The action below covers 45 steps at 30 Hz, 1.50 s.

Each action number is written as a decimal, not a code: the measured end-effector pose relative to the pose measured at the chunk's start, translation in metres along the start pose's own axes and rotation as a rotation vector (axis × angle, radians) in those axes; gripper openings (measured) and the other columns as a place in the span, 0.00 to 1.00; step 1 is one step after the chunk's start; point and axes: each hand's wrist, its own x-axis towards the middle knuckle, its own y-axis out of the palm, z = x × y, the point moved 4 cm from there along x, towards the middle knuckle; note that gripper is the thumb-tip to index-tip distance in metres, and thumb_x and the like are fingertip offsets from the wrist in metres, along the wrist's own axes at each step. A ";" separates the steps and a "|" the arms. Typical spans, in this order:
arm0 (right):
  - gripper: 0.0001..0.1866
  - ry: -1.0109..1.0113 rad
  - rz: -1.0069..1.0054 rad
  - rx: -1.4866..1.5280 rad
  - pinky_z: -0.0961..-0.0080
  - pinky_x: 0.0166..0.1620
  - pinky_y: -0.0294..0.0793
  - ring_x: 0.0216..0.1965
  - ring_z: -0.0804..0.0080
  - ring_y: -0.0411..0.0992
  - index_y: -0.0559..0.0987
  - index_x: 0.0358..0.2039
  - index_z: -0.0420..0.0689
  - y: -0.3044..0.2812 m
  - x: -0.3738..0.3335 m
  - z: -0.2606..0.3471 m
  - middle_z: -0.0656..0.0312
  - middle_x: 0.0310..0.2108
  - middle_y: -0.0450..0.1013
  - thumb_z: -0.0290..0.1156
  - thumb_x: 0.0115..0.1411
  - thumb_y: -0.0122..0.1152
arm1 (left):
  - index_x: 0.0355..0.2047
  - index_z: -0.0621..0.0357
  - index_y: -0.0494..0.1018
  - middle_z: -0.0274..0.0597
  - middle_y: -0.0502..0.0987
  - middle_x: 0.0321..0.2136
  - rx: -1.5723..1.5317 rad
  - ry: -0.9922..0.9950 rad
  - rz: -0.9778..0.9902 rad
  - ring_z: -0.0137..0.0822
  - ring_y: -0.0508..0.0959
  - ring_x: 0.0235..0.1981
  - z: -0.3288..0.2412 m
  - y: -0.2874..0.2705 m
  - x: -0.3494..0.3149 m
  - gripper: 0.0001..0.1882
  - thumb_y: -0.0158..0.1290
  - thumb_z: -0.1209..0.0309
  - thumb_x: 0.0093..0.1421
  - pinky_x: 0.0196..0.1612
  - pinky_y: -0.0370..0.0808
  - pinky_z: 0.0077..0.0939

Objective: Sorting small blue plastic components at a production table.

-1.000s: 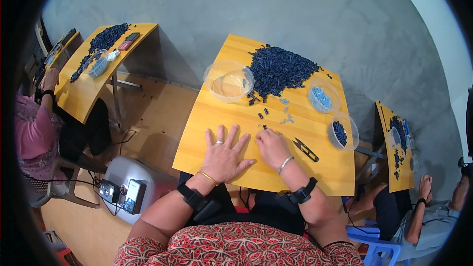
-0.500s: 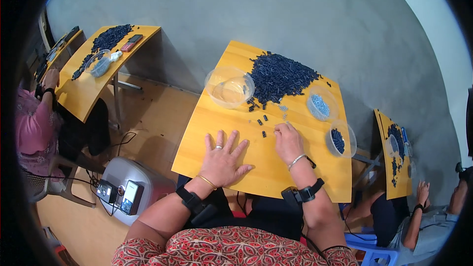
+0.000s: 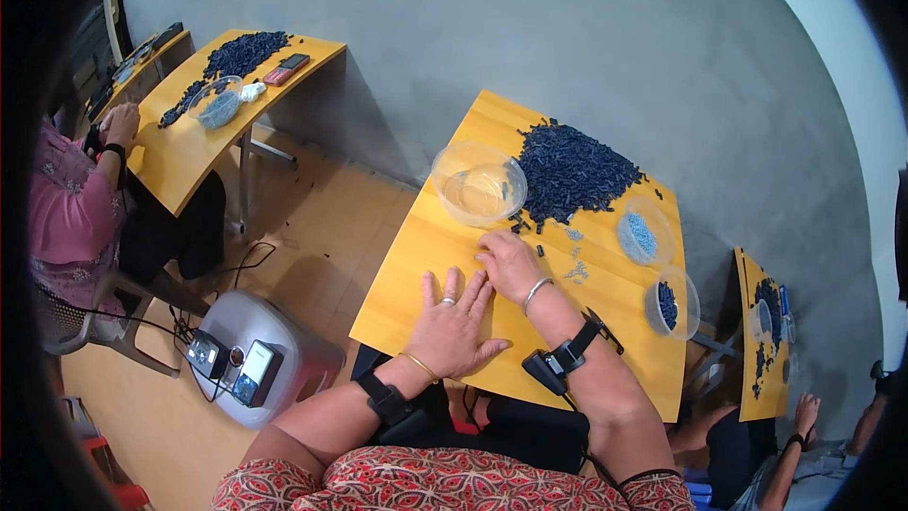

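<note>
My left hand (image 3: pixel 452 324) lies flat on the wooden table with its fingers outstretched and nothing in it. Just beyond its fingertips is my right hand (image 3: pixel 512 267), its fingers curled down at the table top. Whatever they may hold is hidden beneath them. One small black plastic piece (image 3: pixel 540 251) lies beside the right hand. Farther off spreads a large heap of the same black pieces (image 3: pixel 577 170). Tiny pale bits (image 3: pixel 576 271) are scattered to the right of the right hand.
A clear round tub (image 3: pixel 479 213) stands left of the heap. At the right, one tub holds light-blue bits (image 3: pixel 639 238), another black pieces (image 3: pixel 668 305). Other people sit at a left table (image 3: pixel 180 166) and a right table (image 3: pixel 757 402). A grey box (image 3: pixel 284 331) carries devices.
My right hand has moved left, up to the left hand's fingertips, covering where loose black pieces lay. More pale bits show on the table. The whole view has shifted.
</note>
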 end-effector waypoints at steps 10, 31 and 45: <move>0.09 0.064 0.242 -0.315 0.62 0.39 0.68 0.35 0.50 0.68 0.67 0.30 0.38 -0.003 -0.012 0.009 0.47 0.31 0.68 0.20 0.46 0.52 | 0.57 0.63 0.51 0.50 0.52 0.58 -0.018 -0.004 0.012 0.59 0.49 0.58 0.000 -0.002 0.002 0.43 0.40 0.40 0.52 0.56 0.38 0.62; 0.04 0.326 -0.498 0.416 0.77 0.29 0.68 0.24 0.68 0.68 0.71 0.30 0.39 -0.049 -0.146 -0.044 0.57 0.23 0.70 0.21 0.51 0.51 | 0.31 0.58 0.75 0.47 0.74 0.33 -0.377 -0.140 -0.057 0.47 0.73 0.36 -0.020 -0.010 0.044 0.10 0.52 0.69 0.48 0.40 0.68 0.39; 0.04 0.178 -0.518 0.274 0.78 0.27 0.66 0.21 0.70 0.66 0.71 0.28 0.40 -0.057 -0.143 -0.027 0.59 0.22 0.68 0.19 0.50 0.52 | 0.28 0.59 0.71 0.53 0.72 0.32 -0.099 0.088 0.093 0.48 0.75 0.31 -0.041 0.025 0.099 0.06 0.47 0.76 0.48 0.33 0.74 0.36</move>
